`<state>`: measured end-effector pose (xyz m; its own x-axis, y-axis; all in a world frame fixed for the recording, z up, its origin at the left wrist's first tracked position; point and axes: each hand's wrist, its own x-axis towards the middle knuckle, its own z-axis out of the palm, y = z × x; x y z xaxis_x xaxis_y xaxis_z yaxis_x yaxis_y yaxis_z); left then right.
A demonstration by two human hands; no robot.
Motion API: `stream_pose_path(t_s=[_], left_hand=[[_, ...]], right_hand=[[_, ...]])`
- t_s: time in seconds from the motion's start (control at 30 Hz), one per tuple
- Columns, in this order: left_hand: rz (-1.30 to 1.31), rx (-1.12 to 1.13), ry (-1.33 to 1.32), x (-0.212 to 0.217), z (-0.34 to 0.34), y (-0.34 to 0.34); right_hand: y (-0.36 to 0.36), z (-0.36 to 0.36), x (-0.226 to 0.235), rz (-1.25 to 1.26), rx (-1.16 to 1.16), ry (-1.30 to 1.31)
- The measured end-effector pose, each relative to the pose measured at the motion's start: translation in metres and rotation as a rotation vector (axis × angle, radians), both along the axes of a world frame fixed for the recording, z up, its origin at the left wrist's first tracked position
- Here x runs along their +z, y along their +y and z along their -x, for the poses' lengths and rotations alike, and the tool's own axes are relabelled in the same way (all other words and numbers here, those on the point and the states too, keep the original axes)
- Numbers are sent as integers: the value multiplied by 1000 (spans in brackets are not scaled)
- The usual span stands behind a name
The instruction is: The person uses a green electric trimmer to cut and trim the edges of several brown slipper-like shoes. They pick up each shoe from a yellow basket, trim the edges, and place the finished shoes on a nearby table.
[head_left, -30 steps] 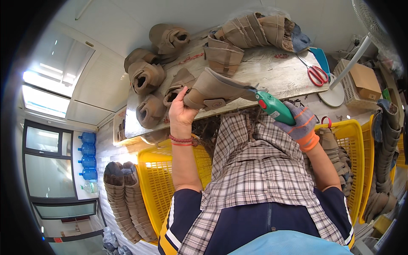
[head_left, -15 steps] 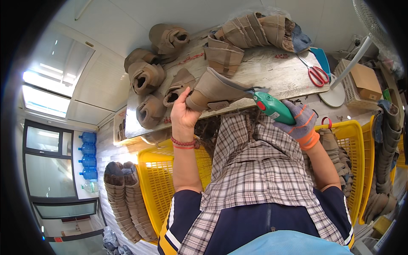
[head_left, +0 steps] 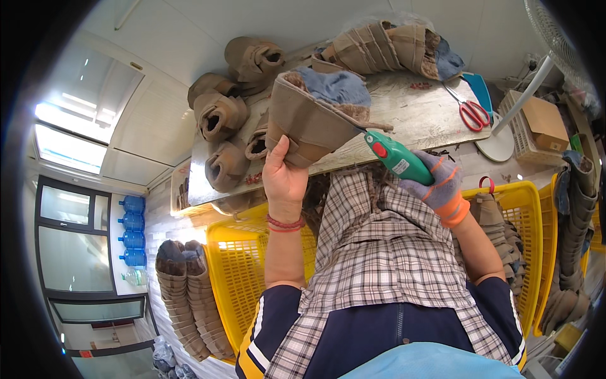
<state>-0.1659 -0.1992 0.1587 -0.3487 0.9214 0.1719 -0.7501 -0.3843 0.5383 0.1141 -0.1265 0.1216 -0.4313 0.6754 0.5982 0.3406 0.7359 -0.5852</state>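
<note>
Your left hand (head_left: 285,180) is closed around the lower end of a tan, fleece-lined boot (head_left: 315,117), holding it up off the table (head_left: 416,117), above the table's near edge. The boot's long axis runs from your left palm up and to the right, so its open, blue-lined mouth points toward the far side of the table, and a thin strap or seam tail trails off its right side. Just beside that trailing edge sits the nose of the green handheld tool (head_left: 396,158), which your right hand (head_left: 439,186), in a grey and orange glove, grips tightly around the body. The tool lies slanted, nose up-left toward the boot, apparently touching its lower right rim. Your left hand carries the boot; your right is a little apart from it, reaching it only through the tool.
</note>
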Motion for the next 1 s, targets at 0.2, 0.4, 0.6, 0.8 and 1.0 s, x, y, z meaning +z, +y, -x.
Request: stream_pose_path(t_s=[0.2,0.4,0.6,0.8,1.0], left_hand=[[-63,33,157,-7,-12,1],[-77,39,334,-17,-24,3],[-47,134,759,-35,-23,5],[-10,372,1401,-36,-27,8],[-145,539,1992,-46,-25,9]], right_hand=[[-3,8,3,198,57,131],[-5,12,1,311,61,214],[-6,12,6,497,110,326],[-1,13,-5,537,77,452],[0,7,-1,660,-19,449]])
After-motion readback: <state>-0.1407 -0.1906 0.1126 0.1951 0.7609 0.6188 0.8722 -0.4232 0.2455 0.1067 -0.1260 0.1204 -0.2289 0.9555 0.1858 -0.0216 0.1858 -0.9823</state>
